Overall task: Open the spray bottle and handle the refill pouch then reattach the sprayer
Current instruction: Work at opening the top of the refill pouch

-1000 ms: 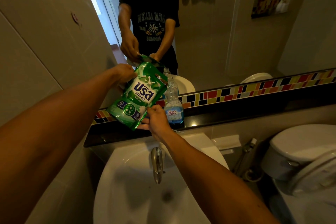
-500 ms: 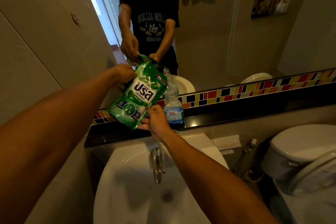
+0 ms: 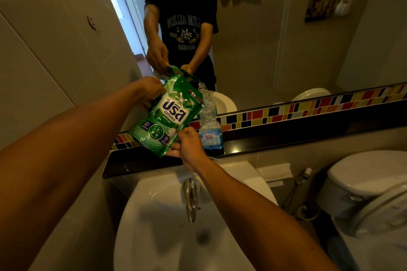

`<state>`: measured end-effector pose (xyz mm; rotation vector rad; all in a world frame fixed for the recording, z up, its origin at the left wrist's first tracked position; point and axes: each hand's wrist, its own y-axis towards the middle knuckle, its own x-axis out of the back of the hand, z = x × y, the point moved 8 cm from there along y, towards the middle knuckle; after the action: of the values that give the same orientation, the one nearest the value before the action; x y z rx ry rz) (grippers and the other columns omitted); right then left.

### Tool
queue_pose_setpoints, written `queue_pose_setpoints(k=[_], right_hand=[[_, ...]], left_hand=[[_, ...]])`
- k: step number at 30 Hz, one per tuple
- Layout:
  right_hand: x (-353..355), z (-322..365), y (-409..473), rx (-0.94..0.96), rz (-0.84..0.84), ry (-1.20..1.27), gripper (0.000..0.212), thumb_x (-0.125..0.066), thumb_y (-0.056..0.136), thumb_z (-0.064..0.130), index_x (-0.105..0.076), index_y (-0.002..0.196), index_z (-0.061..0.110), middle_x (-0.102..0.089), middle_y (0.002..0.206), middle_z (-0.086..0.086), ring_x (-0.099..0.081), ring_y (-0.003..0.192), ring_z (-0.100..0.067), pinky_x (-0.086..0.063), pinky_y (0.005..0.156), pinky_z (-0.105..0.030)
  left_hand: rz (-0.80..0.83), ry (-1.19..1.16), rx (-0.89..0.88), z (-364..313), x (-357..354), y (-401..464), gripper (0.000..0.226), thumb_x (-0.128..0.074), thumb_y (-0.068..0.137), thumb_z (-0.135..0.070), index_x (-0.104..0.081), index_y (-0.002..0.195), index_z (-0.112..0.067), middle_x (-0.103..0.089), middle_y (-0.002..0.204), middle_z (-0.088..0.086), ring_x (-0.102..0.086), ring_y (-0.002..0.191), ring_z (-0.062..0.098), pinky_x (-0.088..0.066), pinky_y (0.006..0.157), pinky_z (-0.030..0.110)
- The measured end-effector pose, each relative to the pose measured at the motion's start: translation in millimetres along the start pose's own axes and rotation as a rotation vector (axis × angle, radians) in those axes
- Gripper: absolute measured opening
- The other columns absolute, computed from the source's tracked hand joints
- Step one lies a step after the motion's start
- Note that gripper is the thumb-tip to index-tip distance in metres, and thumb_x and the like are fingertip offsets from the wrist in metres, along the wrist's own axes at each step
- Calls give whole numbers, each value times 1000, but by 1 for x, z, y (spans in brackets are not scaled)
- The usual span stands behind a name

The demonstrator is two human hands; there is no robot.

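Head view: a glossy green plastic refill pouch (image 3: 165, 116) is held tilted above the white ceramic sink (image 3: 154, 237). Its upper edge is pinched by the closed left hand (image 3: 152, 88), and its lower corner is gripped by the closed right hand (image 3: 190, 144). The pouch's top corner is pointed toward the uncapped neck of the clear plastic spray bottle with blue liquid (image 3: 210, 130), which stands on the dark surface (image 3: 275, 143). Liquid could be spilled if the soft pouch is squeezed before it is aligned with the narrow neck.
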<state>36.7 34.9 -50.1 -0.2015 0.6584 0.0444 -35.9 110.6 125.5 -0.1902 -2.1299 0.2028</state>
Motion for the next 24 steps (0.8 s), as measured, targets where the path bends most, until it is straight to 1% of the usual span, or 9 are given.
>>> queue_pose_setpoints(k=[2, 4, 8, 11, 14, 17, 20, 21, 24], right_hand=[[0, 0, 0, -1, 2, 2, 4, -43, 108, 14, -46, 108, 11, -66, 125, -31, -76, 84, -30, -65, 61, -44], [0, 0, 0, 0, 6, 0, 4, -42, 109, 14, -46, 108, 12, -68, 123, -29, -77, 84, -29, -65, 62, -43], [0, 1, -2, 3, 6, 4, 5, -42, 109, 15, -46, 106, 14, -67, 117, -27, -77, 79, -26, -65, 60, -41], [1, 3, -2, 2, -2, -2, 5, -42, 109, 15, -45, 110, 12, -65, 127, -29, -76, 87, -30, -65, 61, -42], [2, 4, -2, -1, -11, -5, 6, -41, 110, 15, -44, 113, 10, -65, 128, -31, -74, 90, -33, -66, 61, -43], [1, 4, -3, 0, -7, 7, 6, -41, 110, 14, -44, 113, 10, -64, 128, -31, -75, 87, -32, -65, 60, -43], [1, 4, -3, 6, -4, 10, 5, -41, 109, 14, -44, 111, 10, -65, 127, -32, -76, 82, -28, -64, 57, -40], [1, 4, -3, 7, -2, 13, 5, -41, 109, 14, -44, 110, 10, -65, 127, -32, -76, 81, -28, -64, 56, -39], [0, 4, -3, 9, 2, 12, 5, -41, 109, 14, -45, 109, 11, -65, 127, -31, -76, 82, -28, -64, 57, -39]], left_hand=[[1, 3, 0, 0, 0, -1, 31, -47, 103, -18, -58, 121, 4, -63, 118, 26, -62, 95, 34, -54, 78, 42], [1, 0, 3, 0, 0, -1, 30, -47, 103, -17, -58, 121, 4, -63, 118, 26, -62, 94, 34, -54, 77, 42], [3, -1, 1, -1, 0, -2, 31, -47, 103, -18, -58, 122, 4, -63, 119, 26, -61, 95, 34, -53, 85, 45], [-8, 3, -16, -4, 0, -3, 31, -47, 103, -18, -58, 122, 5, -63, 119, 27, -62, 98, 35, -52, 90, 46], [-12, 22, -25, -7, 0, -3, 32, -46, 104, -18, -58, 122, 6, -63, 120, 27, -63, 108, 40, -52, 95, 48], [-8, 23, -21, -7, 1, -4, 33, -45, 104, -18, -58, 122, 6, -62, 121, 28, -62, 110, 41, -52, 95, 48], [-8, 17, -20, -7, 1, -5, 32, -45, 104, -18, -58, 123, 5, -62, 121, 26, -62, 103, 37, -52, 90, 46], [-9, 17, -22, -7, 1, -5, 32, -45, 104, -18, -58, 124, 5, -62, 121, 26, -62, 102, 35, -52, 92, 46], [-13, 31, -25, -9, 1, -6, 35, -45, 104, -18, -57, 126, 7, -61, 126, 26, -60, 109, 38, -48, 100, 48]])
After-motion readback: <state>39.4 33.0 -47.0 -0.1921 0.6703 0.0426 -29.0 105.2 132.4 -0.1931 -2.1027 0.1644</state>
